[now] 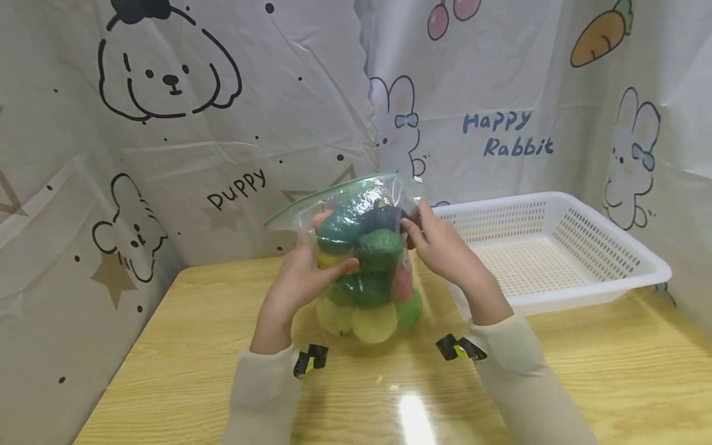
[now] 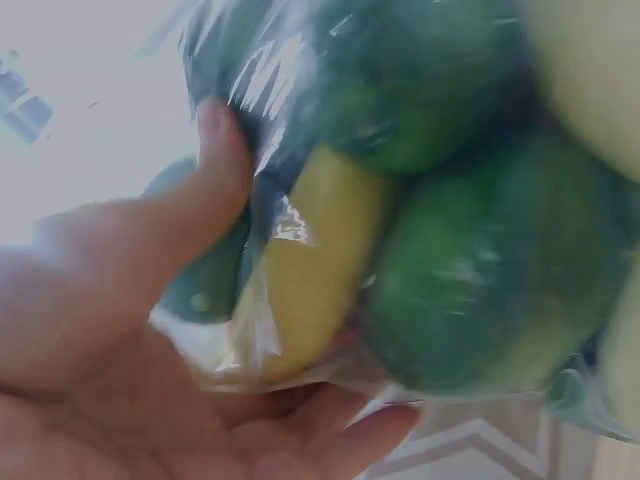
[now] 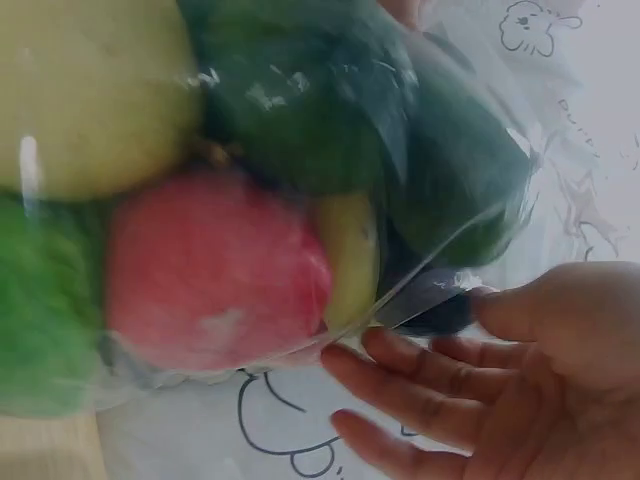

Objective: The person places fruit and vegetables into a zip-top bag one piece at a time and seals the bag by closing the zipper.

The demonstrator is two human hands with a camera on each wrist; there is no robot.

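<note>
A clear zip bag (image 1: 356,204) with a green strip along its top edge stands upright, full of fruit- and vegetable-shaped pieces. Inside are yellow round ones (image 1: 374,322), dark green ones (image 1: 380,250), a pinkish-red one (image 3: 215,270) and a slim yellow one (image 2: 315,265). My left hand (image 1: 297,272) grips the bag's left side, thumb across the front and fingers behind. On the other side my right hand (image 1: 442,244) pinches the plastic near the upper right; its lower fingers are spread in the right wrist view. Whether the bag touches the table is unclear.
A white plastic basket (image 1: 556,293) with slotted walls stands at the right rear of the wooden table (image 1: 183,364). No contents show in it. A printed white curtain (image 1: 311,93) hangs behind and along both sides, close to the table's back edge.
</note>
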